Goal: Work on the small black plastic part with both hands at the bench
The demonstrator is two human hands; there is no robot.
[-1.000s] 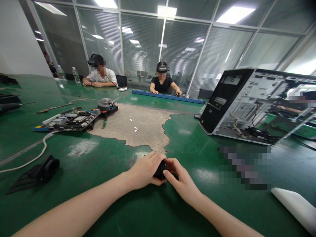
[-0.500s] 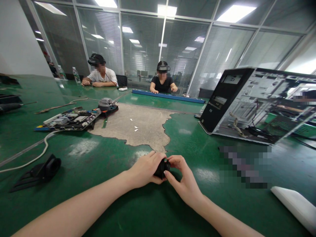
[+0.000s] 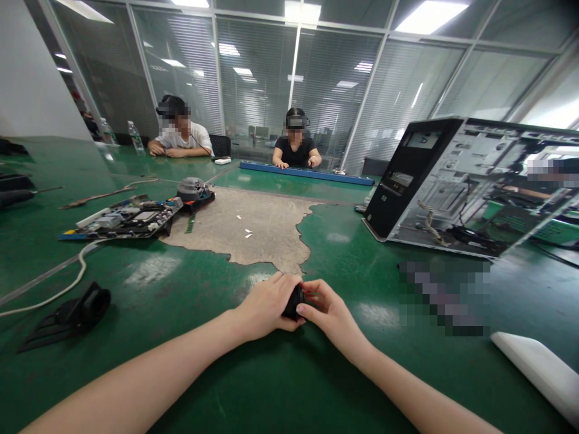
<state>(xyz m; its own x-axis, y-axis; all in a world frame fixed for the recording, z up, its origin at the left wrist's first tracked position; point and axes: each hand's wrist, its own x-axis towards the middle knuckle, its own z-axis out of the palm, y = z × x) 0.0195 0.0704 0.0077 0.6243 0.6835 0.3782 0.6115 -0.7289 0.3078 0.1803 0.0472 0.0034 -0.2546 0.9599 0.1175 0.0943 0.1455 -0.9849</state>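
Note:
A small black rounded part [image 3: 294, 303] is held just above or on the green table [image 3: 253, 386], between my two hands; much of it is covered by fingers. My left hand [image 3: 268, 304] wraps round its left side, the fingers over the top and the thumb below. From the right, my right hand [image 3: 326, 303] pinches the part's edge with its thumb and fingertips. A black plastic piece with a round collar [image 3: 75, 316] lies on the table to the left of my left forearm.
Left stand a motherboard [image 3: 126, 218], a CPU cooler [image 3: 194, 190], a green memory stick [image 3: 189, 224] and a white cable [image 3: 81, 271]. An opened computer case [image 3: 402, 181], a blurred object [image 3: 443, 298] and a white block [image 3: 538, 367] are at right. Two people sit beyond a blue bar [image 3: 307, 173].
My right fingers have shifted slightly round the black part's edge, while my left hand keeps its grip. The whole view has moved a little.

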